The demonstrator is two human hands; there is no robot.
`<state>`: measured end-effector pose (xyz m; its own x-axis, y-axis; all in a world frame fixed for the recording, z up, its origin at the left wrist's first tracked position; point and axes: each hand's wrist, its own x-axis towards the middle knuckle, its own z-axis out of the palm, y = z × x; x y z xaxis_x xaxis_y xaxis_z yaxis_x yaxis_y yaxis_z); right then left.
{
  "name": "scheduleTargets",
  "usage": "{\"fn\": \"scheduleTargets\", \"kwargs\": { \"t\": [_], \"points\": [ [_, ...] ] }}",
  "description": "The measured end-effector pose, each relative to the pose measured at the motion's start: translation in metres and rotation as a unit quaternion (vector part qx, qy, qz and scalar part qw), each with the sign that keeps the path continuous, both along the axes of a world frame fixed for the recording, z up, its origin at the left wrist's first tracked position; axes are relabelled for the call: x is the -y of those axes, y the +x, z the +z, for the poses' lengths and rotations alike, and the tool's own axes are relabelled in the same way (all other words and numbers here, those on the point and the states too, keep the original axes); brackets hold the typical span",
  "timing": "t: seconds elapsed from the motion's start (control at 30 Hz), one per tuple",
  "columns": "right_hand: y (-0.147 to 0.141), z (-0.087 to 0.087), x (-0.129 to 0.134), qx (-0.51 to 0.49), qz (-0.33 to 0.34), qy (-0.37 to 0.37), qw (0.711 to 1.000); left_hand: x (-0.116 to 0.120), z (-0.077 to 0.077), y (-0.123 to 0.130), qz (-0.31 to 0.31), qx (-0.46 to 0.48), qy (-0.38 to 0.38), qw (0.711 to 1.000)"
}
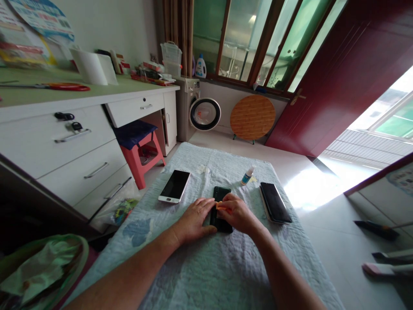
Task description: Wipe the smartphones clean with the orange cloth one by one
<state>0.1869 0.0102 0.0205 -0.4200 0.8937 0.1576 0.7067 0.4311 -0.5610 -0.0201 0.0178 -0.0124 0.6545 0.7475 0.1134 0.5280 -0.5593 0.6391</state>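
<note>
A dark phone lies on the cloth-covered table, between my two hands. My left hand rests at its left edge, fingers stretched out and thumb on the near part. Pinched in my right hand is a small orange piece, pressed on the phone's surface. To the left lies a white phone with a dark screen. On the right, another black phone sits on top of a light-coloured object. A small spray bottle stands beyond my right hand.
A white desk with drawers runs along the left, a red stool beside it. At the lower left is a lined bin. Farther back are a washing machine with its door open and a round wooden tabletop.
</note>
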Motion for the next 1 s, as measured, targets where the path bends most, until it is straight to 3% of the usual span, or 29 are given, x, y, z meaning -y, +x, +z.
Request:
{"fn": "scheduleTargets", "kwargs": {
  "t": [0.13,0.47,0.6,0.8,1.0],
  "points": [
    [0.004,0.001,-0.001,-0.006,0.01,-0.016,1.0,0.0,-0.002,0.0,-0.001,0.0,0.003,1.0],
    [0.022,-0.022,-0.016,0.013,-0.108,0.049,0.993,0.001,0.006,0.001,0.006,-0.026,0.0,1.0],
    [0.022,-0.014,-0.012,0.003,-0.093,0.035,0.995,0.001,0.006,0.002,0.007,-0.03,-0.002,1.0],
    [0.019,0.0,-0.006,-0.029,-0.042,-0.056,0.997,0.001,0.005,0.001,0.004,-0.027,-0.008,1.0],
    [0.016,-0.009,-0.009,-0.028,-0.082,-0.049,0.995,0.001,0.008,0.002,0.005,-0.041,-0.005,0.999]
  ]
}}
